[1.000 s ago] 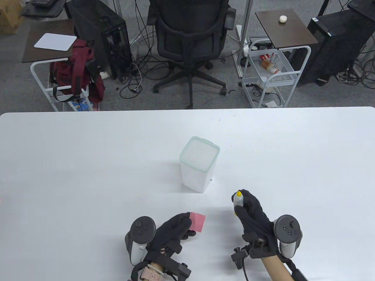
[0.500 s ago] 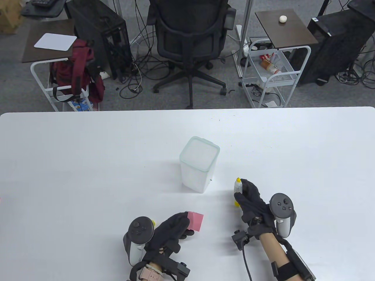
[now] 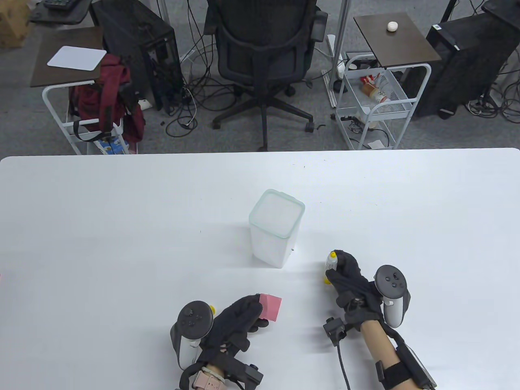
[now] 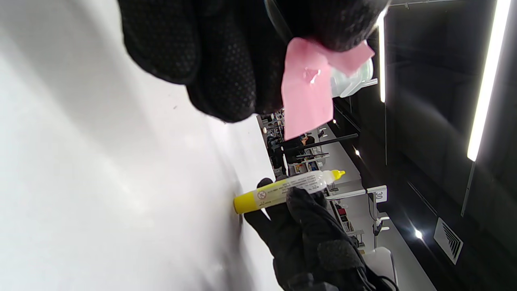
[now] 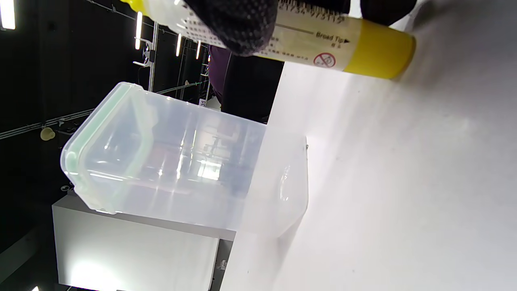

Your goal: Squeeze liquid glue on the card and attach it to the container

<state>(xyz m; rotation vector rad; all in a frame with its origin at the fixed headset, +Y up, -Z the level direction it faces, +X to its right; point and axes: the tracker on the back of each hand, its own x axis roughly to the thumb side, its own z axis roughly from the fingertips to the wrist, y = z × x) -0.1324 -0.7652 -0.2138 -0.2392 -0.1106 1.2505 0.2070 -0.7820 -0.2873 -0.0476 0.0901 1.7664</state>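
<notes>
A clear plastic container (image 3: 276, 227) with a pale green rim stands upright mid-table; it also shows in the right wrist view (image 5: 181, 165). My left hand (image 3: 239, 321) pinches a pink card (image 3: 270, 306) just above the table near the front edge. In the left wrist view the card (image 4: 307, 93) carries a glossy drop of glue. My right hand (image 3: 349, 280) grips a yellow-ended glue tube (image 3: 331, 266) upright, its yellow base touching the table, right of the container. The tube also shows in the left wrist view (image 4: 286, 190) and the right wrist view (image 5: 323, 44).
The white table (image 3: 122, 227) spreads wide to the left and right of the container. Beyond its far edge stand an office chair (image 3: 264, 53), two rolling carts (image 3: 378, 81) and computer towers on the floor.
My right hand has carried the glue tube away from the card, forward toward the container's right side, and lowered it until its base touches the table. The left hand holds the card nearly still.
</notes>
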